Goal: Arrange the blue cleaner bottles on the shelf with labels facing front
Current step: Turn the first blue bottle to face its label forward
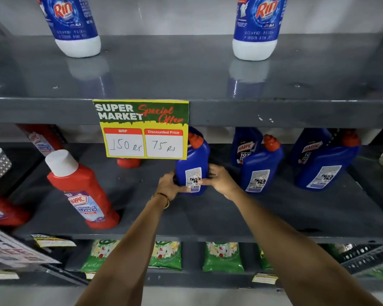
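On the middle grey shelf (208, 219) a blue cleaner bottle (192, 160) with a red cap stands upright, its white back label with barcode facing me. My left hand (169, 186) grips its lower left side and my right hand (219, 178) its lower right side. To the right a second blue bottle (261, 166) and a third blue bottle (325, 166) also show their back labels. Behind them stand two more blue bottles (245, 146) with the Harpic front label towards me.
A red Harpic bathroom cleaner (82, 191) stands at the left front, with other red bottles (42, 140) behind and beside it. A yellow price sign (142, 129) hangs from the upper shelf edge. Two Rin bottles (255, 27) stand above. Green packets (222, 257) lie below.
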The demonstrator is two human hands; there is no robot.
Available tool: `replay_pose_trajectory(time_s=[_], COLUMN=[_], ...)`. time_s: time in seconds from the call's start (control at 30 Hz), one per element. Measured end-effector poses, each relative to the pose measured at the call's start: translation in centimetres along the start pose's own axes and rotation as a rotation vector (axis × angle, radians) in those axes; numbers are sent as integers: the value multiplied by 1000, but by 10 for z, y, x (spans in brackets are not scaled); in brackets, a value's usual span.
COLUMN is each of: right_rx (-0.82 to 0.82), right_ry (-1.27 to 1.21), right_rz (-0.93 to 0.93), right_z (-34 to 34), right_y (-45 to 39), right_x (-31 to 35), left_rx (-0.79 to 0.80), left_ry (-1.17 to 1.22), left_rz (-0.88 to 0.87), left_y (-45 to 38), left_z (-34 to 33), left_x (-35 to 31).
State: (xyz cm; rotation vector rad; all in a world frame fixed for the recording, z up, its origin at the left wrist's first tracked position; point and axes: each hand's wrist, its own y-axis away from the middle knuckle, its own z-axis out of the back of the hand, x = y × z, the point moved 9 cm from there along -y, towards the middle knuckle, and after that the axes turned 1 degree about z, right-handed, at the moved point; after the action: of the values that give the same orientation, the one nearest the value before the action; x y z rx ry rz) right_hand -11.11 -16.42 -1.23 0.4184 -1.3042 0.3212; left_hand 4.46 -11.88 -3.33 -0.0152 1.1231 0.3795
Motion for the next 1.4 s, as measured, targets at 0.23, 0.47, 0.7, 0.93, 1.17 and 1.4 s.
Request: replay_pose_trajectory(time_s=[0.23,0.47,0.7,0.93,1.17,1.4], right_rx=[76,-15,-94,170,437,494], right_ry=[-3,37,15,-49,-122,-214], right_rz=[26,58,71,103,82,38], right_z=[-3,-21,-17,-21,-24,-23], right_y=[13,17,21,26,37,37], right_x=[23,40,39,50,68,60], left_rx=[-101,-325,-52,485,726,521], left_ry=[48,-268,-165,434,578,525], left_rz=[-109,-229,-239,133,115,99], left_y=[26,51,45,49,59,46], left_z=[12,17,22,3,-22,-23], left_x=[-9,-35,-29,3,-17,-11])
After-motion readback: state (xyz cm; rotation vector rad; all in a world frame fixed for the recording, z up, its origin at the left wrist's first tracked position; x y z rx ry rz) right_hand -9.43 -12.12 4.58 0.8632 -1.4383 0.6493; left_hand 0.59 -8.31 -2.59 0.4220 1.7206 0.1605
